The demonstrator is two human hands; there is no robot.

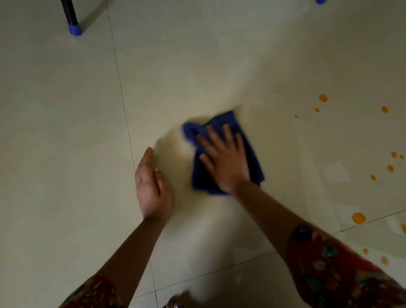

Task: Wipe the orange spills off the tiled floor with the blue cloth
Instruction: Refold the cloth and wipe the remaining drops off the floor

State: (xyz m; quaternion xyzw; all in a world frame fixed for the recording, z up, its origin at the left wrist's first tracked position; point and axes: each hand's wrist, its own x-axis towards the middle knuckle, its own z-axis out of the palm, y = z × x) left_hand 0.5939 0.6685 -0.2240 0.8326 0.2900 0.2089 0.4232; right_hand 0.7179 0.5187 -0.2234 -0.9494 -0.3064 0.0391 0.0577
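Note:
A folded blue cloth point(228, 123) lies on the pale tiled floor point(197, 66) near the middle of the view. My right hand point(226, 158) presses flat on it with fingers spread. My left hand point(151, 186) hovers or rests edge-on to the left of the cloth, fingers straight, holding nothing. Several orange spills dot the floor to the right: a drop at the upper right point(323, 98), a small cluster point(390, 168) and a larger blot point(359, 217) near a tile joint. The cloth looks motion-blurred.
A black furniture leg with a blue foot cap point(74, 28) stands at the upper left. Another blue cap point(321, 1) shows at the top edge. Dark grout lines cross the floor. A blurred object point(178, 301) sits at the bottom edge.

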